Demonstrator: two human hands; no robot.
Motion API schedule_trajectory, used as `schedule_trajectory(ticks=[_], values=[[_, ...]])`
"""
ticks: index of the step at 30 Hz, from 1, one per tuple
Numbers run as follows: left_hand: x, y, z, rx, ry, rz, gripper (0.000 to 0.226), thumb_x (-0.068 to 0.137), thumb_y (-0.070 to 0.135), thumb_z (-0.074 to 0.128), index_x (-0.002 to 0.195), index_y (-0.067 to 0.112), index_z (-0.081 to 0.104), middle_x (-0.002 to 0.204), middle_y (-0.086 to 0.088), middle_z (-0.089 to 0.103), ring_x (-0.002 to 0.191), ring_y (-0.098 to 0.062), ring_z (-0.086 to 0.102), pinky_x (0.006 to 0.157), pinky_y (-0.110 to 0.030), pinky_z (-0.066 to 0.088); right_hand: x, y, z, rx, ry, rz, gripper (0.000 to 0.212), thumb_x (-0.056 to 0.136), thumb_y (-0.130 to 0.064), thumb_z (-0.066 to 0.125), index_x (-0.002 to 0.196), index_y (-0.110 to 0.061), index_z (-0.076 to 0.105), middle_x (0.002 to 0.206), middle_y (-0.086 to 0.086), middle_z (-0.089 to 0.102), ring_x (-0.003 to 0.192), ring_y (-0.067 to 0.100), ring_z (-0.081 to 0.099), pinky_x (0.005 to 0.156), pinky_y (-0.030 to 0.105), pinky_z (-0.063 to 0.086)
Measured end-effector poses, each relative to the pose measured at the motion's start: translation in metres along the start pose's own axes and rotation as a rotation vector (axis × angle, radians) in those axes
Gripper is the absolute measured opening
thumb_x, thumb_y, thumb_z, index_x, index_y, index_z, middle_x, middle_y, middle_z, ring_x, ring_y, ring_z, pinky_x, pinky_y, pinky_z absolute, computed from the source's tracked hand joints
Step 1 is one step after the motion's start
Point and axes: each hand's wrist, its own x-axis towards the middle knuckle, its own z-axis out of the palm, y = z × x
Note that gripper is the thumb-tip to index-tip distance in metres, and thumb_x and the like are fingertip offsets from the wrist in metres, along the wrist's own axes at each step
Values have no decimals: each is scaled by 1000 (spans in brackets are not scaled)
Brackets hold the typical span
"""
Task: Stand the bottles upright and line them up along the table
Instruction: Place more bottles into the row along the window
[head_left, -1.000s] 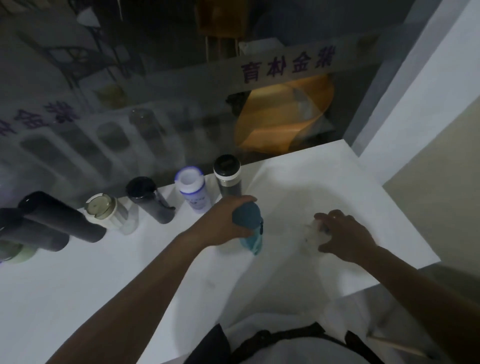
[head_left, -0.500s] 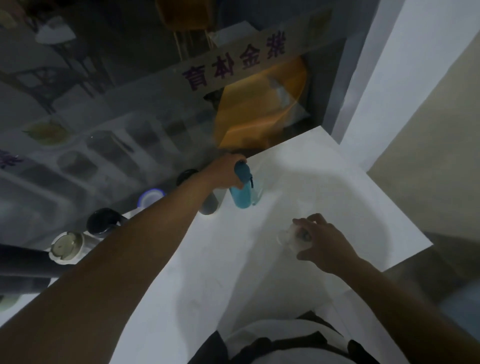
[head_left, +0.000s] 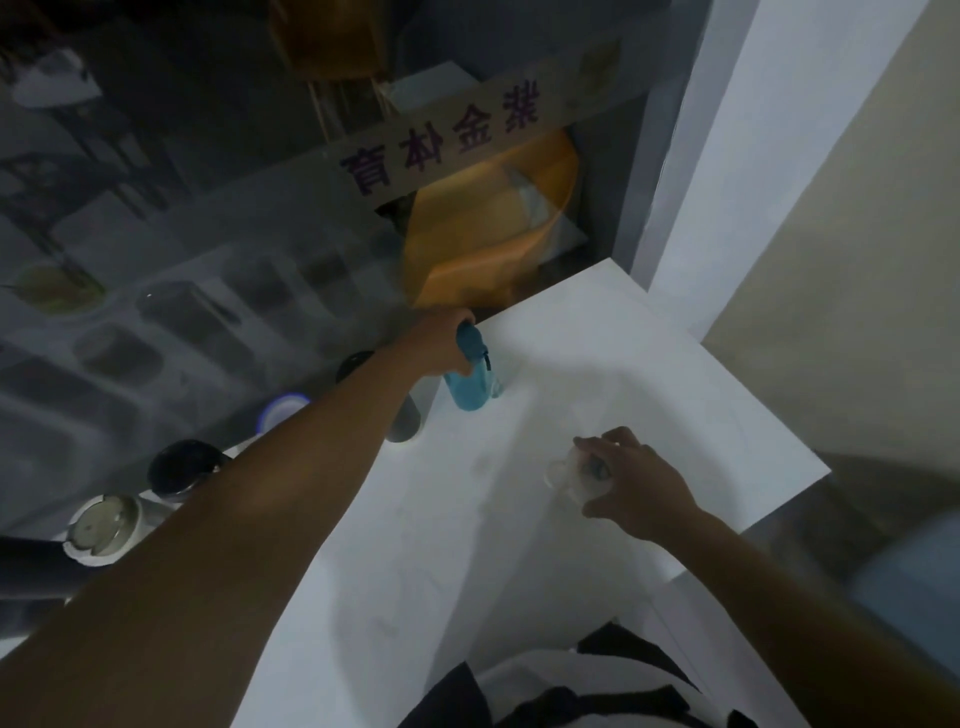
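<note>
While the head view is dim, I log: left hand (head_left: 441, 340) wrapped over the cap of the teal bottle (head_left: 470, 382), which stands upright at 12 o'clock by the table's (head_left: 649, 364) far edge, ending a row running toward 9 o'clock. Row members visible: dark bottle (head_left: 408, 423), blue-rimmed bottle (head_left: 283, 410), black-capped bottle (head_left: 182, 467), white-lidded bottle (head_left: 104, 527). Right hand (head_left: 631, 480), at 3 o'clock, fingers curled around a clear bottle (head_left: 566, 473); posture unclear. Estimate: mostly done; clear bottle remains.

Bottles (head_left: 470, 382) line the table's (head_left: 675, 395) far edge.
</note>
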Motion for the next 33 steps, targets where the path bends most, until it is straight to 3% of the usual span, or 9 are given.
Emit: schedule_trajectory(ticks=[7,10,12,14,17,23,26,29,33], values=[[0,-3,1,-34,-56,-31,58,75,31,79,126,21,52,118,0,59,92,-12,50,76,-25,40,-3,-5,2,-10,26,7,82,66,-33,78,139,-32,41,128,-3,46,107,24,51,82,35,48],[-2,-2,3,-67,-39,-65,76,76,32,80,139,20,40,132,-2,51,110,-18,52,81,-25,39,-4,-5,2,-40,20,-8,82,66,-35,76,139,-34,38,129,-3,44,108,23,51,83,36,50],[-9,1,5,-106,16,-87,82,76,33,79,142,21,32,138,-4,44,123,-24,48,85,-26,40,-4,-3,2,-67,15,-30,82,65,-37,75,137,-36,37,129,-3,44,107,22,51,82,38,51],[-20,4,9,-132,98,-103,88,77,36,77,147,23,24,146,-5,34,132,-27,40,100,-34,41,-3,0,0,-81,-4,-51,81,64,-39,76,136,-37,38,128,-4,44,105,21,52,82,38,52],[-46,12,26,-275,274,-144,94,79,34,75,152,22,17,157,-6,24,144,-29,26,118,-43,26,5,5,-8,-99,-60,-87,80,62,-42,76,133,-38,40,124,-4,45,103,21,53,83,39,52],[-120,30,110,-554,536,-251,83,83,27,70,151,24,23,159,-5,22,146,-25,22,117,-44,27,66,10,-47,-4,-226,-32,81,57,-41,86,128,-28,51,119,4,56,103,26,58,88,37,49],[-142,27,159,-590,488,-422,84,81,23,70,151,25,24,159,-6,25,146,-25,21,117,-46,25,101,5,-68,-27,-250,-76,76,53,-39,88,121,-25,56,116,1,61,102,24,58,88,37,49],[-160,29,198,-594,314,-613,87,81,30,70,152,30,19,162,-8,13,148,-28,13,117,-49,23,136,-6,-82,-94,-196,-140,75,56,-45,85,120,-28,51,108,-7,57,99,21,58,91,40,49],[-177,34,233,-558,132,-753,91,82,44,68,153,33,12,163,-5,2,149,-32,6,116,-54,24,172,-17,-82,-52,-28,-175,72,61,-45,79,122,-32,44,118,3,54,106,27,56,94,44,49]])
